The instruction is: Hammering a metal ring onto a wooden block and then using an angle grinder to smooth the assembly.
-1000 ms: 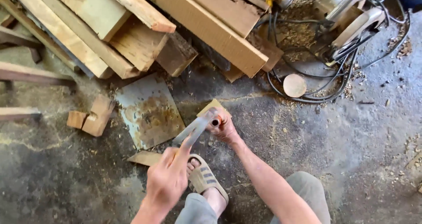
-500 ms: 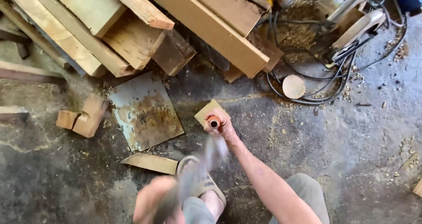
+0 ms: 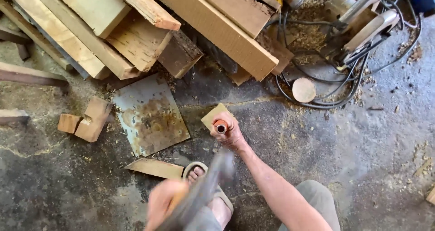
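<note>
While a small orange-capped cylindrical tool is gripped upright in the closed right hand, its tip is set on a small pale square wooden block lying on the grey concrete floor. A blurred grey hammer-like tool is clasped in the closed left hand. A rusty square metal plate is noted just beside the block.

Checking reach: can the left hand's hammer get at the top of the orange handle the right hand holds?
Probably yes: the orange handle stands upright in the right hand, top end uncovered, and the left hand with its blurred hammer is just below it.
</note>
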